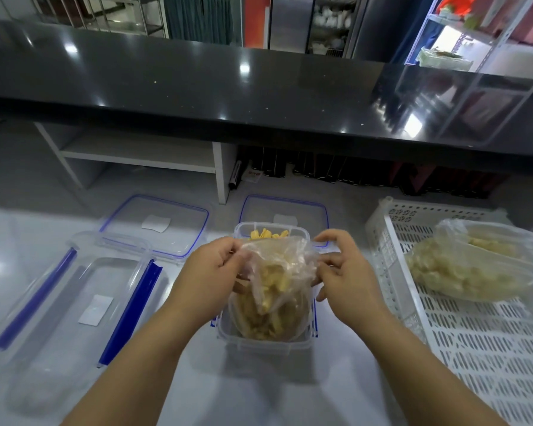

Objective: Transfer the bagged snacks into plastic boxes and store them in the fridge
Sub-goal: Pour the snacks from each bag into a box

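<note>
A clear plastic bag of yellow snack sticks (274,290) hangs over an open clear plastic box (259,344) on the white counter. My left hand (211,269) grips the bag's left top edge and my right hand (339,265) grips its right top edge. Some yellow snack pieces (268,234) lie at the far end of the box. A second, empty clear box (83,281) with blue clips stands to the left. Two more bags of pale snacks (462,272) lie in a white perforated tray (474,333) on the right.
Two clear lids with blue seals lie behind the boxes, one lid (157,226) at the left and another lid (285,210) behind the middle box. A raised black countertop (228,87) runs across the back, with white shelving (142,155) beneath.
</note>
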Action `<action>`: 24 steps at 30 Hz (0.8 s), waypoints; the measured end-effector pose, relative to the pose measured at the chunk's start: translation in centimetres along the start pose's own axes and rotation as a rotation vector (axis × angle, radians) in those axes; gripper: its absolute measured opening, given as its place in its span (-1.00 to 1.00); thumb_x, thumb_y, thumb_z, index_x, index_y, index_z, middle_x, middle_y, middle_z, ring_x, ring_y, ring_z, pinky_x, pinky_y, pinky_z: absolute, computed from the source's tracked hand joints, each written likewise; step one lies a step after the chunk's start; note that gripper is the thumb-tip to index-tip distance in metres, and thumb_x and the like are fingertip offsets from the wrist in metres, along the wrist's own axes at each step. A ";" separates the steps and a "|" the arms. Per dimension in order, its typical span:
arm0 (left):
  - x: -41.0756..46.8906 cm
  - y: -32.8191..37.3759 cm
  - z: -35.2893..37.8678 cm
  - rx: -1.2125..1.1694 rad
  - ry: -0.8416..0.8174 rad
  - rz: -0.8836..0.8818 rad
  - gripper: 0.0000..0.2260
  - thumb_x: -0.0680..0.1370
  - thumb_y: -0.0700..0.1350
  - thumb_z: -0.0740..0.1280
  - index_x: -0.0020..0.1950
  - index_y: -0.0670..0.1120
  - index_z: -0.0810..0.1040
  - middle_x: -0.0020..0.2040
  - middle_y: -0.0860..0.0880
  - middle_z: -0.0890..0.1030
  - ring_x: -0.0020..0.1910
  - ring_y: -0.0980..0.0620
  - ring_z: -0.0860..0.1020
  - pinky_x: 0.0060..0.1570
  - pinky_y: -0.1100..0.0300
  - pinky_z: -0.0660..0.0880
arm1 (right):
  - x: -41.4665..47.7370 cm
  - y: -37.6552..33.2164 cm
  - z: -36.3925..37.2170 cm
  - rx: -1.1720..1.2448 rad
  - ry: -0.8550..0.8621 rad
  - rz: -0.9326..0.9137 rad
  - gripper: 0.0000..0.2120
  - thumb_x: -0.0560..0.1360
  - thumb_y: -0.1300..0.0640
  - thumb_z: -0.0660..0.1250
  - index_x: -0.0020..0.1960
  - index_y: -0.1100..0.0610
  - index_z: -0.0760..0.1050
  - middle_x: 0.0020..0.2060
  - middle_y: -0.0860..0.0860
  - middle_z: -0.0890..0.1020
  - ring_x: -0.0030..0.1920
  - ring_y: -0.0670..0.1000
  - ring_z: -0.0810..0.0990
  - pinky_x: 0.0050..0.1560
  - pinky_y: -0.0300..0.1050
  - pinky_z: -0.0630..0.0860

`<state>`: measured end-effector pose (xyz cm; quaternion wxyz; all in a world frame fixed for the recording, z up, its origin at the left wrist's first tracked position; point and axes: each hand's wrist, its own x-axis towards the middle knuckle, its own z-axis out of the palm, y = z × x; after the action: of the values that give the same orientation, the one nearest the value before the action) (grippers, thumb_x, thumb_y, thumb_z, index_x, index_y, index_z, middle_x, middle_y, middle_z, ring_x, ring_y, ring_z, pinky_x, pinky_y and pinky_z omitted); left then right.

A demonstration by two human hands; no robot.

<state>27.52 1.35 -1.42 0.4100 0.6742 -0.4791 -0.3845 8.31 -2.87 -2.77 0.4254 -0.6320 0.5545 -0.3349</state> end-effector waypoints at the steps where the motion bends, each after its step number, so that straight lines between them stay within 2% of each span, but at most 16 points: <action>1: 0.1 -0.1 0.1 -0.011 0.002 -0.026 -0.82 0.60 -0.14 0.21 -0.15 -0.05 0.54 -0.25 -0.03 0.66 -0.36 0.01 0.65 -0.17 -0.01 0.64 | 0.0 -0.1 0.0 0.013 0.008 -0.001 -0.58 0.53 0.39 0.14 -0.08 -0.17 0.39 -0.31 0.03 0.65 -0.40 0.00 0.60 -0.42 -0.21 0.54; 3: 0.1 -0.4 0.5 0.063 0.008 -0.023 -0.93 0.61 -0.11 0.19 -0.06 -0.02 0.43 -0.15 0.02 0.65 -0.33 0.03 0.64 -0.18 0.01 0.63 | 0.0 -0.1 0.2 -0.024 -0.027 0.010 -0.61 0.55 0.38 0.12 -0.13 -0.12 0.45 -0.28 0.07 0.62 -0.45 -0.06 0.56 -0.45 -0.32 0.49; 4: 0.0 -0.6 0.7 0.118 0.021 0.008 -0.95 0.60 -0.11 0.21 -0.02 0.04 0.36 -0.09 0.07 0.62 -0.30 0.08 0.62 -0.22 0.09 0.61 | 0.1 -0.1 0.3 -0.050 -0.060 0.024 -0.61 0.55 0.38 0.12 -0.16 -0.09 0.49 -0.25 0.07 0.61 -0.48 -0.11 0.53 -0.45 -0.36 0.47; 5: -0.2 -0.8 0.8 0.185 0.048 0.052 -0.83 0.58 -0.13 0.24 0.02 0.11 0.29 -0.04 0.10 0.56 -0.25 0.15 0.59 -0.25 0.20 0.57 | 0.1 -0.1 0.4 -0.073 -0.093 0.038 -0.61 0.54 0.38 0.13 -0.17 -0.06 0.52 -0.20 0.06 0.61 -0.47 -0.15 0.52 -0.43 -0.39 0.46; 6: -0.4 -1.1 0.9 0.224 0.081 0.106 -0.73 0.56 -0.16 0.27 0.05 0.17 0.25 0.02 0.11 0.48 -0.20 0.20 0.54 -0.26 0.30 0.52 | 0.1 0.0 0.5 -0.108 -0.119 0.034 -0.63 0.53 0.37 0.14 -0.14 -0.05 0.55 -0.13 0.02 0.61 -0.42 -0.18 0.53 -0.36 -0.39 0.48; 8: -0.6 -1.5 0.8 0.288 0.122 0.201 -0.63 0.53 -0.20 0.31 0.13 0.23 0.29 0.16 0.10 0.33 -0.16 0.21 0.50 -0.27 0.37 0.48 | 0.0 0.4 0.3 -0.175 -0.164 -0.010 -0.70 0.50 0.32 0.24 0.03 -0.01 0.60 0.02 -0.10 0.56 -0.15 -0.19 0.57 -0.08 -0.30 0.56; 9: -0.6 -1.6 0.6 0.338 0.109 0.236 -0.61 0.53 -0.21 0.31 0.18 0.23 0.34 0.22 0.13 0.26 -0.12 0.21 0.49 -0.23 0.36 0.49 | -0.2 0.6 0.1 -0.189 -0.198 -0.027 -0.71 0.47 0.28 0.31 0.12 0.02 0.59 0.08 -0.14 0.53 -0.03 -0.15 0.57 0.04 -0.24 0.56; 10: -0.5 -1.9 0.5 0.382 0.068 0.254 -0.61 0.54 -0.22 0.29 0.21 0.23 0.40 0.26 0.17 0.21 -0.05 0.19 0.49 -0.15 0.34 0.48 | -0.3 0.7 0.0 -0.197 -0.229 -0.027 -0.68 0.44 0.23 0.39 0.18 0.04 0.57 0.10 -0.15 0.51 0.01 -0.12 0.56 0.07 -0.24 0.54; 12: -0.5 -2.4 0.0 0.396 -0.076 0.237 -0.66 0.56 -0.17 0.25 0.20 0.23 0.49 0.28 0.25 0.24 0.20 0.17 0.37 0.12 0.28 0.38 | -0.4 0.7 -0.1 -0.231 -0.245 0.002 -0.60 0.36 0.14 0.51 0.17 0.05 0.56 0.03 -0.13 0.51 -0.10 -0.13 0.56 -0.05 -0.32 0.51; 14: -0.8 -2.5 -0.5 0.364 -0.196 0.223 -0.70 0.54 -0.03 0.31 0.24 0.23 0.48 0.28 0.27 0.34 0.30 0.22 0.29 0.27 0.21 0.31 | -0.3 0.5 0.1 -0.317 -0.192 0.015 -0.64 0.32 0.09 0.55 0.08 0.04 0.57 -0.13 -0.11 0.54 -0.24 -0.15 0.53 -0.20 -0.38 0.45; 16: -0.9 -2.7 -1.0 0.379 -0.266 0.217 -0.57 0.44 0.09 0.41 0.30 0.22 0.46 0.26 0.28 0.37 0.26 0.27 0.34 0.25 0.26 0.34 | -0.1 0.2 0.4 -0.367 -0.154 0.008 -0.73 0.32 0.08 0.55 -0.01 0.05 0.59 -0.26 -0.12 0.55 -0.28 -0.15 0.52 -0.33 -0.42 0.39; 18: -0.7 -2.8 -1.1 0.435 -0.276 0.204 -0.52 0.38 0.07 0.48 0.28 0.19 0.48 0.22 0.27 0.41 0.20 0.27 0.40 0.16 0.33 0.39 | 0.0 0.0 0.8 -0.420 -0.184 -0.004 -0.84 0.36 0.08 0.51 -0.08 0.05 0.63 -0.26 -0.10 0.60 -0.23 -0.11 0.56 -0.32 -0.41 0.39; 21: -0.3 -2.8 -0.7 0.506 -0.205 0.229 -0.69 0.38 -0.07 0.50 0.10 0.12 0.61 0.09 0.20 0.50 0.03 0.21 0.48 -0.06 0.43 0.40 | 0.2 -0.7 1.5 -0.523 -0.270 -0.023 -0.90 0.43 0.09 0.45 -0.07 0.04 0.67 -0.14 -0.04 0.66 -0.13 -0.07 0.59 -0.16 -0.28 0.53; 24: 0.1 -2.4 -0.4 0.519 -0.186 0.208 -0.81 0.37 -0.13 0.50 -0.04 0.05 0.67 -0.01 0.13 0.56 -0.05 0.15 0.51 -0.06 0.32 0.46 | 0.7 -1.4 1.5 -0.560 -0.314 -0.012 -0.93 0.43 0.12 0.45 -0.10 0.07 0.68 -0.21 -0.03 0.65 -0.16 -0.04 0.59 -0.15 -0.23 0.55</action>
<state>28.73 1.87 -3.51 0.2157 0.6655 -0.6636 -0.2652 10.33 -3.26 -2.13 0.3133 -0.7717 0.5490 -0.0700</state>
